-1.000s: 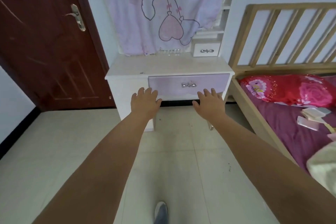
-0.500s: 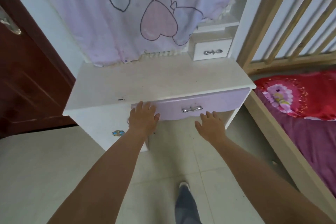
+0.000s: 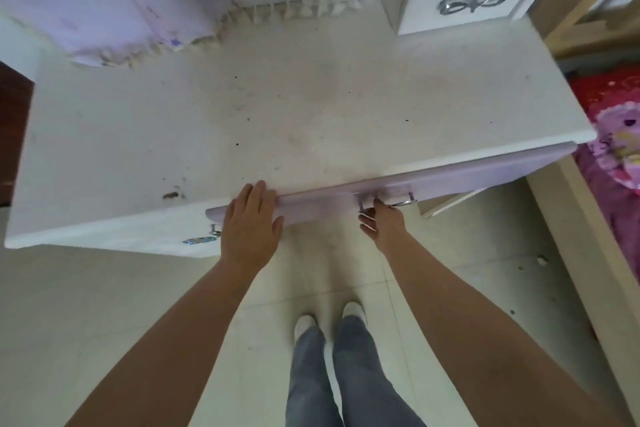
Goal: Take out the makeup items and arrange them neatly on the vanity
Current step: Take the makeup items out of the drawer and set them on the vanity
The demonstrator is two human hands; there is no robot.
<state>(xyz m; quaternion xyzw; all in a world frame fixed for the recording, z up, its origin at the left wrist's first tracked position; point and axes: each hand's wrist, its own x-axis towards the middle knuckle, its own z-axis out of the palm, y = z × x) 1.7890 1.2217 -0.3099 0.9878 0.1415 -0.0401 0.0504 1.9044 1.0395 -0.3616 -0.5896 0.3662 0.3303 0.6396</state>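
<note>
1. Step: opening the lilac drawer (image 3: 485, 173); makeup items not visible, presumably inside.
2. Left hand (image 3: 251, 222) lies flat on the drawer front; right hand (image 3: 382, 222) hooks the drawer's handle (image 3: 398, 199).
3. Next: pull outward, below the table (image 3: 277, 107).

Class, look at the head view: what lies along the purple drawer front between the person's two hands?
Only bare purple drawer front lies between the left hand and the right hand, which grips the silver handle.

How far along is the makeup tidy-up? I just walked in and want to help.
Nothing is laid out yet: the vanity top shows only specks and stains. In hand: the right hand hooks the handle of the purple drawer, and the left hand rests flat on its front. No makeup is visible. Left: open the drawer, take out the items, arrange them.
</note>
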